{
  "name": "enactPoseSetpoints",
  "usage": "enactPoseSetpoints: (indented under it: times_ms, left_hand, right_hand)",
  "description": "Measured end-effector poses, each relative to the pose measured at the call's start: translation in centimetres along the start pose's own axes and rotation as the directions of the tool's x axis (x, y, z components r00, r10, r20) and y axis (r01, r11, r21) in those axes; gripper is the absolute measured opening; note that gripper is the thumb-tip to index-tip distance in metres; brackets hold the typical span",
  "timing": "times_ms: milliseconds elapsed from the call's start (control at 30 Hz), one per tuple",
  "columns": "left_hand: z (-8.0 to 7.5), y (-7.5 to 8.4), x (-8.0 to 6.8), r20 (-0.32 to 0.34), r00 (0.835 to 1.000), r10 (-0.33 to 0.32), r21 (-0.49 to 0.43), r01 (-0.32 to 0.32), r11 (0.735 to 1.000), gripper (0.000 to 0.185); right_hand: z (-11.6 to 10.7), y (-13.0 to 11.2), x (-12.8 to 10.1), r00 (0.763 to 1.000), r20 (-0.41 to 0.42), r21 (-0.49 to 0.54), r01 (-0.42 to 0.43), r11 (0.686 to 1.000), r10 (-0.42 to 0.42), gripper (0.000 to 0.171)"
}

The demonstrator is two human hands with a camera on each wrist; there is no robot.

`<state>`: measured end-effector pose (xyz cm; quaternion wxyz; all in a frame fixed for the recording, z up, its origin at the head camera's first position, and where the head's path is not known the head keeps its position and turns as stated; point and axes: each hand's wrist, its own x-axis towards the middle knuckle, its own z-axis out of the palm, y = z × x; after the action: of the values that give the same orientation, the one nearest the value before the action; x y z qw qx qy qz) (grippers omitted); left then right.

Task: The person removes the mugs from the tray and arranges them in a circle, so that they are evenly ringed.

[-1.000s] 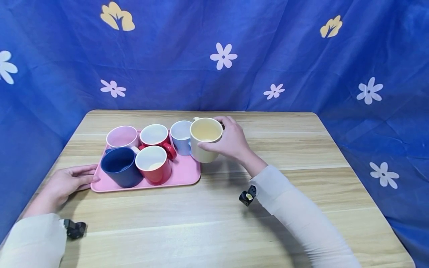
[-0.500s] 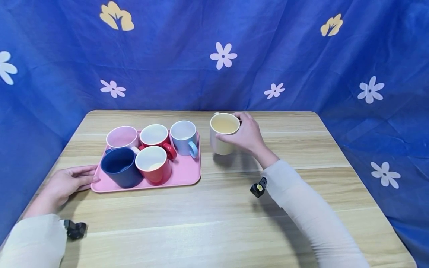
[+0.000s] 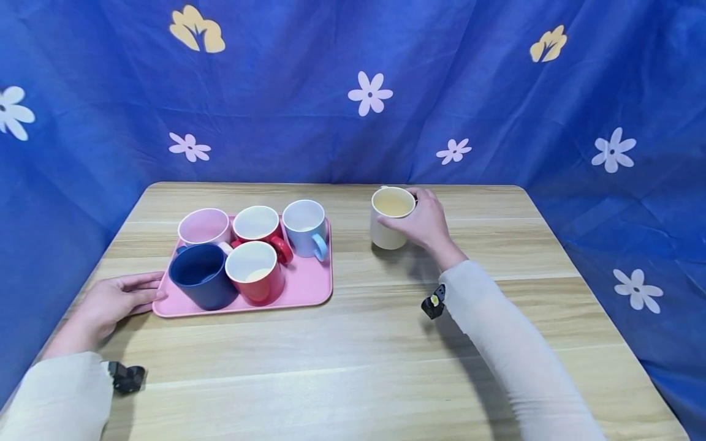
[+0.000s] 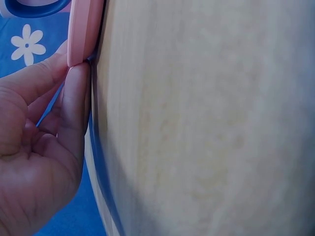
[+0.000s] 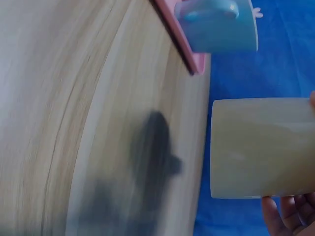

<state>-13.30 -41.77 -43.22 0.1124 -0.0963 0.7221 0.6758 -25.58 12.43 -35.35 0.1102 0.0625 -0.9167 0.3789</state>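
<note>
While right hand grips cream mug | five mugs crowd pink tray

The table is pale wood with long grain lines, and it looks smooth. The cream mug looks like smooth, shiny pottery. The pink tray looks like smooth, matt plastic. The blue curtain behind is soft cloth with wrinkles.

We find no words, brands, numbers or signs to read anywhere in these views. The mugs, the pink tray and the surface are plain, and the blue cloth carries only printed flowers.
</note>
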Motion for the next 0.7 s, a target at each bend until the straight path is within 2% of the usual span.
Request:
enactPoseSetpoints:
  times_ms: [167,400,500,700]
  left_hand:
    - [0.0,-0.1,0.0,0.005,1.0,0.014,-0.009,-0.014,1.0,0.033]
    - [-0.1,-0.3,0.0,0.037,0.998,0.054,-0.074,-0.051,0.996,0.038]
    - [0.0,-0.3,0.0,0.034,0.998,0.055,-0.069,-0.053,0.996,0.038]
    - [0.2,0.0,-0.1,0.009,1.0,0.028,0.005,-0.028,1.0,0.036]
  right_hand:
    - [-0.1,1.4,0.5,0.999,-0.028,-0.028,-0.019,0.999,0.018,0.086]
    - [-0.2,2.9,1.1,0.998,-0.05,-0.043,-0.041,0.998,0.039,0.087]
    - [-0.2,3.3,1.3,0.996,-0.054,-0.047,-0.07,0.996,0.068,0.088]
    - [-0.4,4.2,1.8,0.988,-0.081,-0.056,-0.139,0.989,0.134,0.09]
